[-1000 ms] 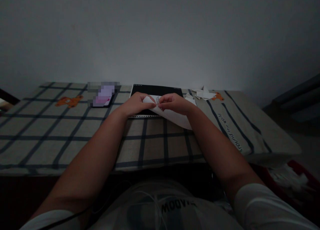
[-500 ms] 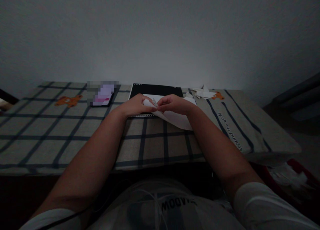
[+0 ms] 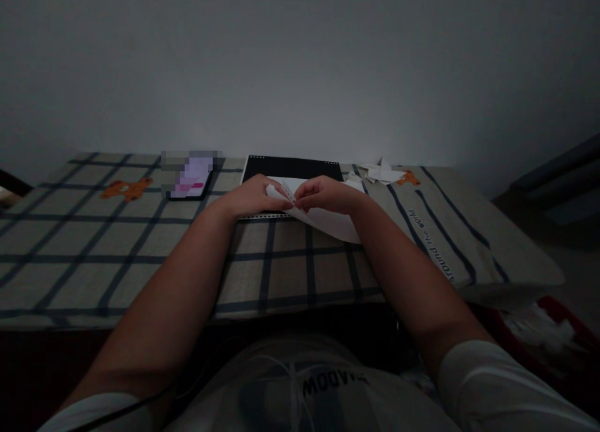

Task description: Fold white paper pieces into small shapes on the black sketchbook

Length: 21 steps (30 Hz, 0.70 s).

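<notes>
Both hands meet over a white sheet of paper [image 3: 335, 224], its near edge curving down toward me at the right. My left hand [image 3: 250, 196] is closed on the sheet's left part, thumb and fingers pinching it. With thumb and fingertips together, my right hand [image 3: 328, 194] pinches the same paper close to the left fingertips. A row of small holes shows along a strip of the sheet between the hands. Beneath lies a black notebook [image 3: 293, 167] with punched holes along its edges, partly covered by the paper and my hands.
A phone [image 3: 190, 182] with a lit, partly blurred screen lies to the left. Folded white paper pieces [image 3: 382, 171] sit at the back right. A checked cloth [image 3: 154, 232] covers the table, which meets a wall behind. A red container [image 3: 557, 322] with white scraps stands below right.
Almost nothing differs. Both hands keep their pinch on the paper, and the view has shifted very slightly.
</notes>
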{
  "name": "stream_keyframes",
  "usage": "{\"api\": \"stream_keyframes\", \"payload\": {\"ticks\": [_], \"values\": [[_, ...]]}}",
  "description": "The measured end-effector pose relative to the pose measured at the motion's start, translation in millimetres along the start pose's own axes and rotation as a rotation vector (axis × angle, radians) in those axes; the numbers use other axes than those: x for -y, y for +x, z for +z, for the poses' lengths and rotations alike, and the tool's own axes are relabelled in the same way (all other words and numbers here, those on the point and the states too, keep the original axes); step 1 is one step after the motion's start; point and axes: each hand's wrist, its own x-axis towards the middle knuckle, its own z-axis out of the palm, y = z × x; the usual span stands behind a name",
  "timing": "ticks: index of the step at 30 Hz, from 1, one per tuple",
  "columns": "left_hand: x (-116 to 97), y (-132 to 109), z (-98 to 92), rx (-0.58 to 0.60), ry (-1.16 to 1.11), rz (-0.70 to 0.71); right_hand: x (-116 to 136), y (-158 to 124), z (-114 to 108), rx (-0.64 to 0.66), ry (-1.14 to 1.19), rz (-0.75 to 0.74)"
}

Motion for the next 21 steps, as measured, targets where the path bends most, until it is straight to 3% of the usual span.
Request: {"api": "stream_keyframes", "payload": {"ticks": [11,16,21], "values": [[0.2,0.7,1.0,0.000,-0.010,-0.003,4.3,1.5,4.1,-0.012,-0.031,-0.059],[2.4,1.2,-0.1,-0.039,-0.038,-0.011,3.1,0.0,0.7,-0.016,0.014,-0.014],[-1.0,-0.9,-0.3,0.006,-0.034,-0.002,1.2,-1.7,-1.0,0.023,-0.020,-0.012]]}}
